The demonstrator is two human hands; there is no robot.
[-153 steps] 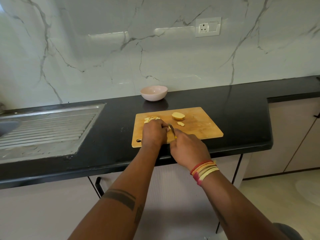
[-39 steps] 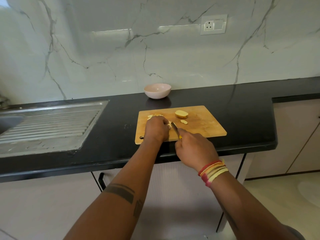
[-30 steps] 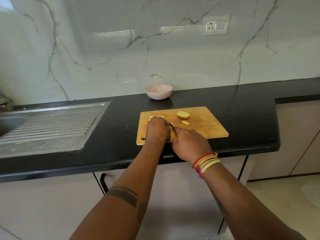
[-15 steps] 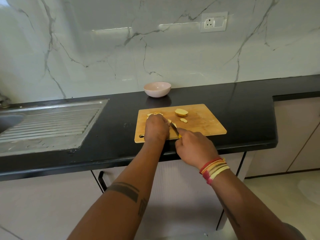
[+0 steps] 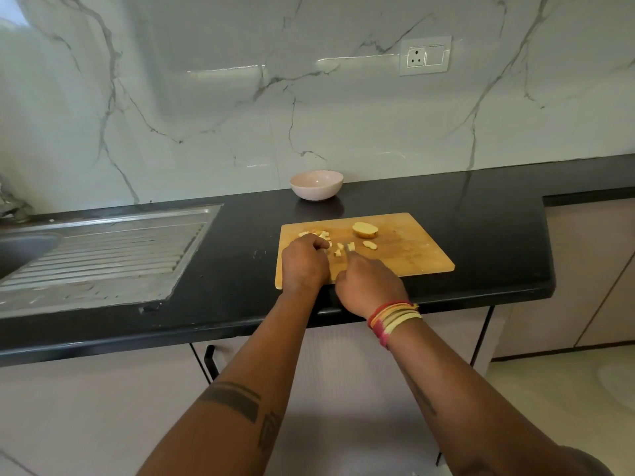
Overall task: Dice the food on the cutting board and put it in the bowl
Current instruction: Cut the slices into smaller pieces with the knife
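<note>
Potato pieces (image 5: 338,249), small pale dice, lie scattered on the near-left part of the wooden cutting board (image 5: 412,259), just in front of my two hands. I log them from the head view, the only one I have.

Item: potato half (image 5: 365,230), cut face down as far as I can tell, near the board's far edge, apart from the dice. One loose slice (image 5: 370,245) lies just beside it, toward me.

Item: cutting board, flat on the black countertop (image 5: 481,214), its near edge close to the counter's front lip.

Item: bowl (image 5: 316,184), pale pink, upright on the counter beyond the board, close to the marble wall (image 5: 309,115). It is apart from the board.

Item: my left hand (image 5: 303,262), knuckles up, fingers curled down onto the board among the dice; whether they pinch a piece I cannot tell.

Item: my right hand (image 5: 369,283), fingers folded around something hidden under them. A sliver at its front may be a knife blade (image 5: 349,248); too small to be sure. Coloured thread bands (image 5: 393,316) circle that wrist.

Item: steel sink drainboard (image 5: 103,255), set into the counter well left of the board.

Item: wall socket (image 5: 425,56), on the marble above and right of the bowl.
</note>
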